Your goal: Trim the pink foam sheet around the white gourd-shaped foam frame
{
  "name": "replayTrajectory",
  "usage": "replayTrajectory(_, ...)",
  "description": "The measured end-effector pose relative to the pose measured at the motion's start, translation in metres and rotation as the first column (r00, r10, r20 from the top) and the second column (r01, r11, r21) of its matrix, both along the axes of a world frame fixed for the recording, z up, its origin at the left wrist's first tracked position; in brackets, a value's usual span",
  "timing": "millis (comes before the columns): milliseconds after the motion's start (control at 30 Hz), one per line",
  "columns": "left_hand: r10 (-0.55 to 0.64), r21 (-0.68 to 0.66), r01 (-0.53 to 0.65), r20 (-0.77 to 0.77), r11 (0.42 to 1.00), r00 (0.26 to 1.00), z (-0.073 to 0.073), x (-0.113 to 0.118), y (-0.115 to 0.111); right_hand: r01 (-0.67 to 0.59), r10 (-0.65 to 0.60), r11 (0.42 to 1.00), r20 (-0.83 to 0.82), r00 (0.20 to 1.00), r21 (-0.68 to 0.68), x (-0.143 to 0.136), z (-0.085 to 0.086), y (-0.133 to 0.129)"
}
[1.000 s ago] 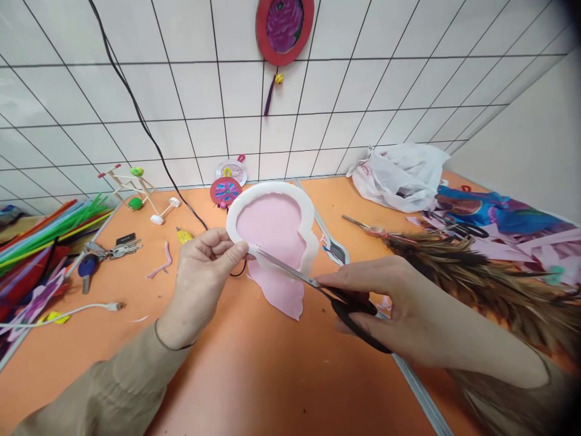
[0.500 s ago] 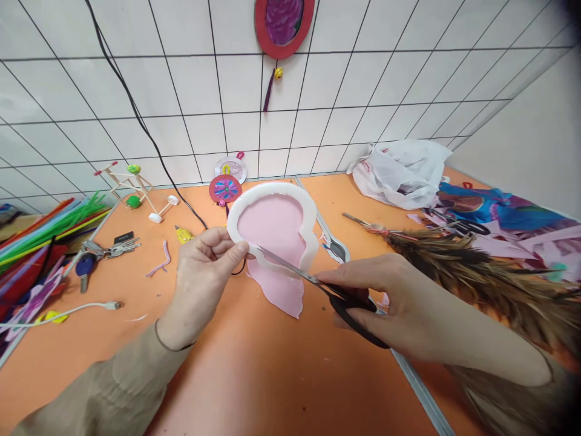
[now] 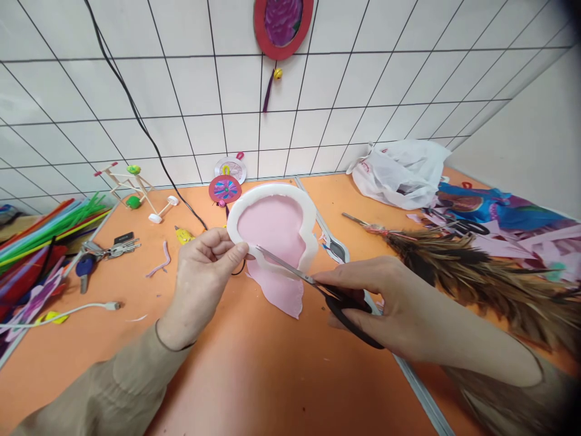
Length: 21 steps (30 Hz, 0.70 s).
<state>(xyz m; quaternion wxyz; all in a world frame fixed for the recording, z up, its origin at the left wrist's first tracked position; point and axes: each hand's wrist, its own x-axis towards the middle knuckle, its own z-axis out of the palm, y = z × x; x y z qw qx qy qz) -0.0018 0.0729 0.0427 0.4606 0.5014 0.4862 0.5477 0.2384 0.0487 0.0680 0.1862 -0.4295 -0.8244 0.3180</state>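
Observation:
My left hand (image 3: pixel 206 272) pinches the left edge of a white foam frame (image 3: pixel 309 209) between thumb and fingers. The frame has a rounded, wavy outline, and pink sheet material (image 3: pixel 271 221) fills its opening. A loose pink flap (image 3: pixel 279 293) hangs below the frame's lower edge. In my right hand (image 3: pixel 372 297) is a pair of scissors (image 3: pixel 347 315) with black handles, gripped with fingers in the loops. Its blades slant up and left across the frame's lower rim, the tips close to my left thumb. Whether they cut into the material I cannot tell.
A feather duster (image 3: pixel 454 260) and pink scraps (image 3: pixel 508 251) lie at the right, a white plastic bag (image 3: pixel 399 175) behind them. Keys (image 3: pixel 115 248), a white cable (image 3: pixel 91 306) and colourful pipe cleaners (image 3: pixel 49 227) are at the left. A stick model (image 3: pixel 134 188) stands near the tiled wall.
My right hand and the scissors have shifted very slightly left, with the scissor handles a little closer together. My left hand and the foam frame hold nearly still.

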Motion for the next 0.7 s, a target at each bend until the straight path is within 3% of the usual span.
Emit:
replayTrajectory(167, -0.027, -0.008, 0.027, 0.011, 1.000, 1.000, 0.0009, 0.0015, -0.0005, -0.035, 0.031, 0.994, -0.034, 0.999, -0.101, 0.0008, 0.0004, 0.0005)
replayTrajectory(700, -0.053, -0.012, 0.054, 0.057, 0.998, 0.997, -0.0016, 0.0001, 0.0013, -0.074, 0.073, 0.996, -0.027, 0.997, -0.046, 0.0054, 0.0001, 0.0030)
